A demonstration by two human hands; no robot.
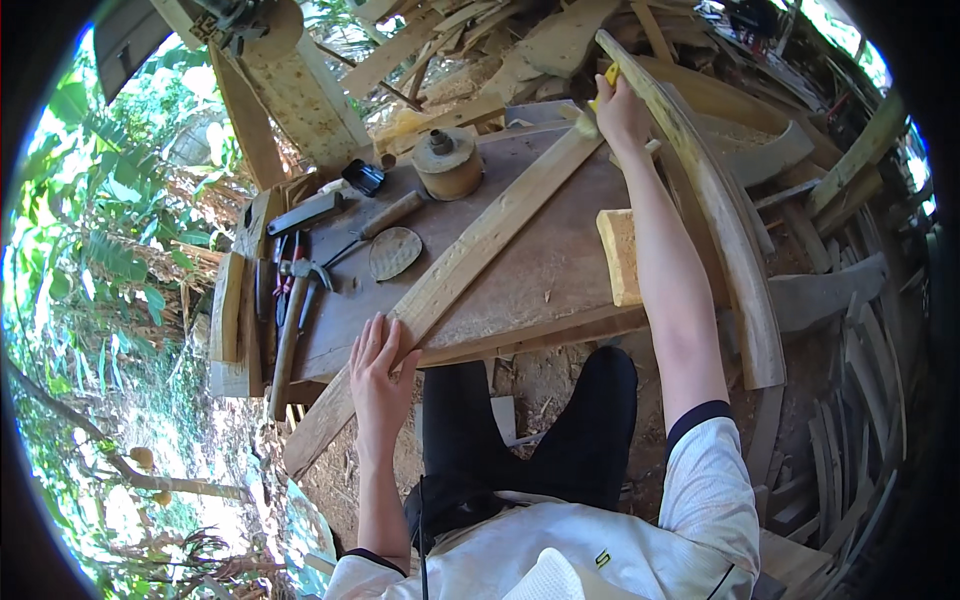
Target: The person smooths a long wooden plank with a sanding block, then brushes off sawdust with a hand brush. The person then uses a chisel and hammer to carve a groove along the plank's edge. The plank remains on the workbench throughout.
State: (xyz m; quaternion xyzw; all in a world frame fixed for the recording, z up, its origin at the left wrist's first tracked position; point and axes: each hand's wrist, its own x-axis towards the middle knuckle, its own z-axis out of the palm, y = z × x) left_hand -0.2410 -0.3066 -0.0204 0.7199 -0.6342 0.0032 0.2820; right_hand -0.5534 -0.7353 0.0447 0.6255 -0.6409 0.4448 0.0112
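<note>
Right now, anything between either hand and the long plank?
Nothing visible at the left hand; it lies on the plank. The right hand grips a yellow tool by the far end; no other obstacle shows there, though whether tool or fingers touch wood is unclear.

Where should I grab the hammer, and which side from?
Probably take the hammer by the near end of its wooden handle, coming from the person's side: the handle points that way, its end pokes past the near edge of the workbench, and the metal head lies farther off.
</note>
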